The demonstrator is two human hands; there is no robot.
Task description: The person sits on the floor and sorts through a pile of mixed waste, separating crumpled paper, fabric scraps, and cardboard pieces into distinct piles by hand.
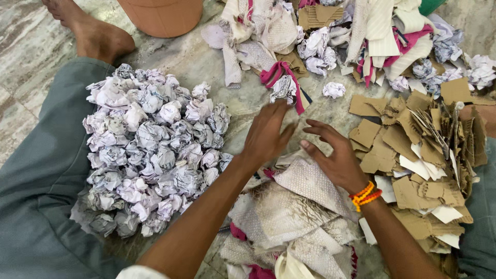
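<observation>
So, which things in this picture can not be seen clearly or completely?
Head view only:
- Left hand: motion blur hides whether it grips anything.
- Right hand: the palm faces down, so its contact with the cloth pieces is unclear.
- Terracotta pot: cut off by the top edge.
- Cardboard pile: its right side runs out of frame.
- Crumpled paper balls: they cover the floor below.
</observation>
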